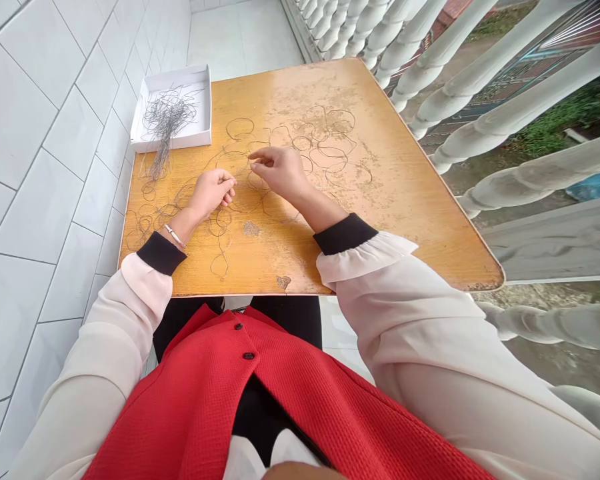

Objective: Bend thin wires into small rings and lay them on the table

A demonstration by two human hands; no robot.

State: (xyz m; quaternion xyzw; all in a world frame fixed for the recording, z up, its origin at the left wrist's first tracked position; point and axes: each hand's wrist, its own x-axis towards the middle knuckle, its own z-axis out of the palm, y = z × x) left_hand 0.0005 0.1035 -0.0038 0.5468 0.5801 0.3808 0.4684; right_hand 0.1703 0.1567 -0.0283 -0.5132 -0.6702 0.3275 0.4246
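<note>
– Where is the work held?
– Near the middle of the worn yellow wooden tabletop (405,200), a thin grey wire strand (241,172) is stretched between the two hands, just above the surface.

– How is each hand set?
– The right hand (280,170) is seen with thumb and forefinger pressed together. The strand is pinched at the fingertips (253,160), which are pointed toward the left. The left hand (213,190) is curled into a loose fist, knuckles up and fingers tucked in. Whether the strand is gripped inside it cannot be told.

– Which way does the strand lie?
– Its long axis is laid roughly left to right, slanted a little away from the body toward the right hand. The hands are set just beside one another, with a short gap between them. The farther end is met by the right hand, the nearer end by the left.

– What else is shown?
– A spread of thin grey wire loops (325,143) is scattered over the tabletop around and beyond the hands, mostly on the right hand's side. A shallow white cardboard box (200,80) holding a bundle of straight grey wires (165,123) is placed at the far left corner, well apart from both hands and nearer the left one.
</note>
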